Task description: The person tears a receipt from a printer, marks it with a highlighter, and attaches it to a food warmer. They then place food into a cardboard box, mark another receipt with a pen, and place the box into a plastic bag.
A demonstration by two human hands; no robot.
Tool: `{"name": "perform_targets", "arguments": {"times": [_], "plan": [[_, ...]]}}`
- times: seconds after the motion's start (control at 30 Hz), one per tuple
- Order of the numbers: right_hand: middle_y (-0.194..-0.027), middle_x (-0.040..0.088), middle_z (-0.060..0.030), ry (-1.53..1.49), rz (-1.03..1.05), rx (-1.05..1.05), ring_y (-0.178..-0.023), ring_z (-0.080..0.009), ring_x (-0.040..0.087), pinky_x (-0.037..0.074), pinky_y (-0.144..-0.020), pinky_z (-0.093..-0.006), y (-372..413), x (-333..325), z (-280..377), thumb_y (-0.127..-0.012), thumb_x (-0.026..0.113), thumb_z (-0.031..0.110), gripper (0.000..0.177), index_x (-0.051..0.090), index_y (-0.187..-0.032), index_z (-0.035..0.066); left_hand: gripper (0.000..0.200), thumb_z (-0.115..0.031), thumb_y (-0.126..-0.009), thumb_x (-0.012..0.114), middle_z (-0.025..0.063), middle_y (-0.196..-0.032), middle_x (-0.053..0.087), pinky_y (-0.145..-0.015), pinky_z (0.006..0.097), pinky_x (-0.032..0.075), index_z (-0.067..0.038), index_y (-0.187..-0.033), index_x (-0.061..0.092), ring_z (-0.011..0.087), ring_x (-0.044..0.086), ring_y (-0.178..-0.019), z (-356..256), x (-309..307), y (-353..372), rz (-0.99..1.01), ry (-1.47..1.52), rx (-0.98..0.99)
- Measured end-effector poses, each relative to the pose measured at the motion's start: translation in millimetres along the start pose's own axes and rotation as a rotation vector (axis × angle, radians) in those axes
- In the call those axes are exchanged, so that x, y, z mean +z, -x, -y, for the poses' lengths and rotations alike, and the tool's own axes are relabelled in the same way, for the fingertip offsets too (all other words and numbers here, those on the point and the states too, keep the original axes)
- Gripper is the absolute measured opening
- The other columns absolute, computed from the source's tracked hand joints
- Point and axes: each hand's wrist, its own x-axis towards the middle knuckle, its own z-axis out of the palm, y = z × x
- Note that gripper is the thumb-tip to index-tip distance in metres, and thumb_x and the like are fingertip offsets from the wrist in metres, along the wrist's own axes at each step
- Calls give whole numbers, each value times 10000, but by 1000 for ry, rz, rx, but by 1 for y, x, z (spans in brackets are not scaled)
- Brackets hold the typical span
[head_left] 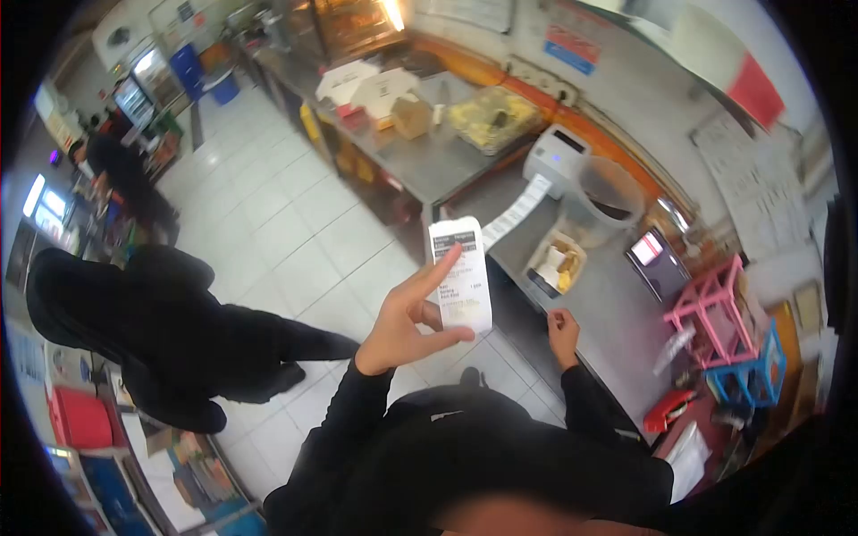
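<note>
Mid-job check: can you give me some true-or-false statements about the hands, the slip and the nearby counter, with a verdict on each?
1. The left hand holds a printed slip. True.
2. The right hand grips the red item. False: it is apart from the red item, by the edge of the metal counter.
3. A paper strip runs out of the white printer. True.
4. The food box is closed. False: it is open, with food showing.
5. The pink rack is beside the blue rack. True.
</note>
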Motion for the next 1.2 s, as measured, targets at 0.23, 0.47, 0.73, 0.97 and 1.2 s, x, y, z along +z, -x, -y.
{"name": "perform_targets", "arguments": {"times": [0.23,0.47,0.73,0.97,1.2], "plan": [[-806,669,-27,-105,771,-333,-671,-76,583,474,-627,-240,-90,262,122,-864,656,106,153,677,-1012,75,768,137,-766,671,171,-1491,372,-957,296,478,8,-1454,355,212,548,-1204,135,-113,58,-687,-68,-175],[-764,643,-41,-155,1191,-509,-613,-96,566,476,-605,-257,-144,465,239,-862,644,106,162,673,-1021,97,661,147,-744,535,149,-1395,508,-1055,323,376,53,-1392,442,199,501,-1252,131,-280,84,-1199,-80,-116],[-801,675,-95,125,1303,-553,-704,-183,641,515,-680,-311,-229,552,209,-835,669,195,203,697,-1007,91,735,-48,-684,469,170,-1468,420,-1151,348,219,69,-1408,416,240,365,-1378,85,-451,-25,-1091,-39,156],[-832,699,-89,205,1344,-173,-756,-170,664,516,-706,-302,-318,618,172,-822,676,168,197,703,-978,51,746,-47,-695,462,166,-1450,435,-1119,321,284,74,-1426,380,230,392,-1359,96,-574,-129,-999,188,343],[-833,704,-87,-28,1307,-495,-744,-171,666,519,-707,-295,-425,770,268,-844,681,203,233,702,-1038,76,726,-15,-713,428,165,-1446,439,-1090,298,318,70,-1431,374,218,430,-1325,119,-710,-266,-915,154,327]]}}
